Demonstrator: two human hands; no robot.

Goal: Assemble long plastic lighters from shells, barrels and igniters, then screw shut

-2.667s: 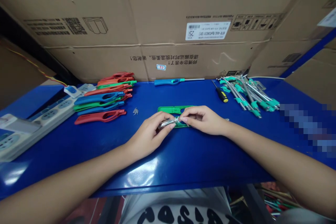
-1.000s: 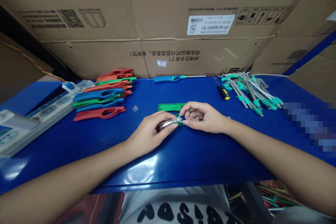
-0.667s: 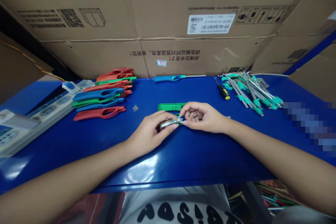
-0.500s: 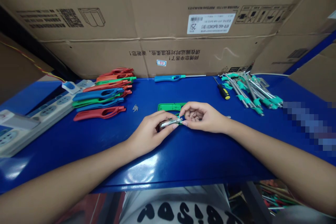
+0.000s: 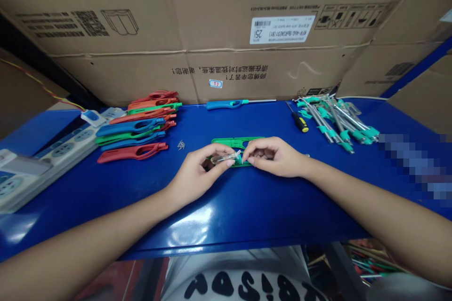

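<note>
Left hand (image 5: 197, 169) grips a clear cartridge (image 5: 221, 158), positioned between both hands. Right hand (image 5: 277, 157) is pinched beside its teal end (image 5: 239, 157); hold indeterminable. Cartridge appears light, stiff, slippery; grasp mid-barrel.

Left hand (image 5: 198, 168) pinched near mid-frame; right hand (image 5: 277, 156) curled just beside; forearms (image 5: 116, 230) slant from lower left and right.

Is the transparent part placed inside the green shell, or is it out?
Out. The left hand holds the transparent part between thumb and fingers; the green shell lies on the blue table, partly hidden.
</note>
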